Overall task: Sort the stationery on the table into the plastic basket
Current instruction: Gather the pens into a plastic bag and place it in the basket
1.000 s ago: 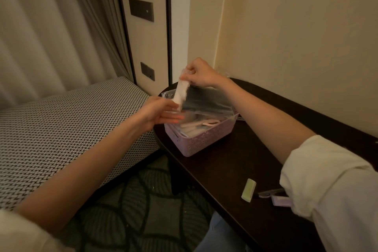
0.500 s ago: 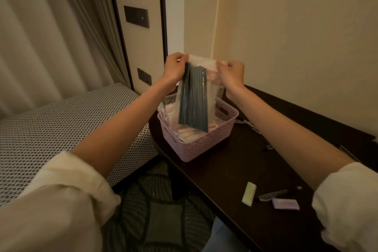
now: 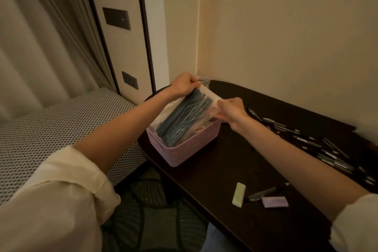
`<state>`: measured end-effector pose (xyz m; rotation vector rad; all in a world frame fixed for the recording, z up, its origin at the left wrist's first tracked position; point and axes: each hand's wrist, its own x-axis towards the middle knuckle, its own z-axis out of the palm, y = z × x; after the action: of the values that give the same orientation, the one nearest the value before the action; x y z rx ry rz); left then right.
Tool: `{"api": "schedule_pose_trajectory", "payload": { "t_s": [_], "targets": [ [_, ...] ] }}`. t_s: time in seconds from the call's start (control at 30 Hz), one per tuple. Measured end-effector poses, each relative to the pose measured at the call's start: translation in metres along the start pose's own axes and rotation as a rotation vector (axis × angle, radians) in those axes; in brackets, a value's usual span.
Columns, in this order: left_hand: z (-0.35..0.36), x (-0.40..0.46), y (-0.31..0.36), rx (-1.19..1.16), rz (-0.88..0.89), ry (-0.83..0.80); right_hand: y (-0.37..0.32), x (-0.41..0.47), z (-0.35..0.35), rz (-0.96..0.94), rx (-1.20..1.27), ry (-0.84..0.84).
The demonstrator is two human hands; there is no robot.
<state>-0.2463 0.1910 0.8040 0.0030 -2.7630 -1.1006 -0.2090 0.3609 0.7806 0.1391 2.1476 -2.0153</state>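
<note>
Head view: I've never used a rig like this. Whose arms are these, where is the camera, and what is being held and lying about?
There is no machine: a person works bare-handed, and the one camera sits on their head, looking forward and down. The left hand and right hand each grip the top of a clear bag of dark pencils, tilted into the pink basket. On the dark table lie a green eraser, a purple eraser, a pen and scattered pens.
</note>
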Motion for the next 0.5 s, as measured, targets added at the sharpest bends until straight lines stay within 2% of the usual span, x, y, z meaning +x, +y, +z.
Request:
{"api": "schedule_pose_trajectory", "payload": {
  "t_s": [0.13, 0.3, 0.5],
  "targets": [
    [0.007, -0.006, -0.002, 0.180, 0.048, 0.047, 0.008, 0.006, -0.010, -0.017, -0.265, -0.011],
    [0.011, -0.003, 0.001, 0.328, 0.020, 0.012, 0.010, 0.002, -0.015, 0.102, -0.249, -0.097],
    [0.027, 0.005, 0.019, 0.703, 0.007, -0.071, 0.017, 0.007, -0.012, 0.118, -0.394, -0.079]
  ]
}}
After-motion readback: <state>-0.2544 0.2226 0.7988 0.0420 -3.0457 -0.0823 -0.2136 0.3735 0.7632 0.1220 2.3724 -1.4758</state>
